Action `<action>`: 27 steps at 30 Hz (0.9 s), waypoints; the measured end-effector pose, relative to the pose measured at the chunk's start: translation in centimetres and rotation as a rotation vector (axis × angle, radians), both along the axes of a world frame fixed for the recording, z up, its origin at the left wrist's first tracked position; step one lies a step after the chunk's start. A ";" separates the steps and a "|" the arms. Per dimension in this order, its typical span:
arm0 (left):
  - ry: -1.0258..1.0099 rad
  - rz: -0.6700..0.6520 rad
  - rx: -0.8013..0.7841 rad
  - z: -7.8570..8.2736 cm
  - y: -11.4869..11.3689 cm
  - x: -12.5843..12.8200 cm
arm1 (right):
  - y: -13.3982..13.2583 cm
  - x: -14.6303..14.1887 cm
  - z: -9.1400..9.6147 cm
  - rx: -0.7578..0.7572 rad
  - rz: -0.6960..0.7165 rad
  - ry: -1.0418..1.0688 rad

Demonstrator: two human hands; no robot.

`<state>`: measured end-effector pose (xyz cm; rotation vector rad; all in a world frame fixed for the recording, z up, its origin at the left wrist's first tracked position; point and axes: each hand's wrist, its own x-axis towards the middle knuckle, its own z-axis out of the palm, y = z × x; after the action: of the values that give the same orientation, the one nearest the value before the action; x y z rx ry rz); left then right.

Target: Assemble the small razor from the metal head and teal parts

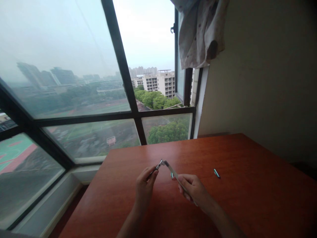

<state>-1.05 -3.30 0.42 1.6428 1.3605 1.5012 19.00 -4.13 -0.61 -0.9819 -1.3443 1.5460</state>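
My left hand (145, 185) is closed in a pinch on a slim dark rod with a silver head (159, 165), tilted up to the right. My right hand (192, 186) grips a long, flat, pale stick with a darker end (172, 170), which slants up to the left. The two tips meet or nearly meet above the table; whether they touch I cannot tell. Behind the pale stick lies a small green-and-silver piece (172, 176), partly hidden. Another small green-and-silver piece (217, 173) rests on the table to the right of my right hand. Their exact kind is too small to make out.
Both hands are over a reddish-brown wooden table (247, 198). Large dark-framed windows (135, 114) stand beyond its far and left edges, with one pane open. A light cloth (198, 36) hangs at the upper right, beside a plain wall (260, 82).
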 end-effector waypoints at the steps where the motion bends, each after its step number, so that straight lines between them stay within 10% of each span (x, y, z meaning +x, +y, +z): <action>1: -0.002 0.007 -0.002 0.0 0.0 0.0 | 0.0 0.0 0.0 0.002 0.001 -0.002; 27: 0.036 -0.083 -0.014 0.2 -0.1 0.4 | 0.2 0.0 -0.3 0.006 -0.024 -0.012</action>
<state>-0.67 -3.38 0.61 1.7038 1.3019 1.4186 18.99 -3.96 -0.89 -1.0020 -1.3396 1.5196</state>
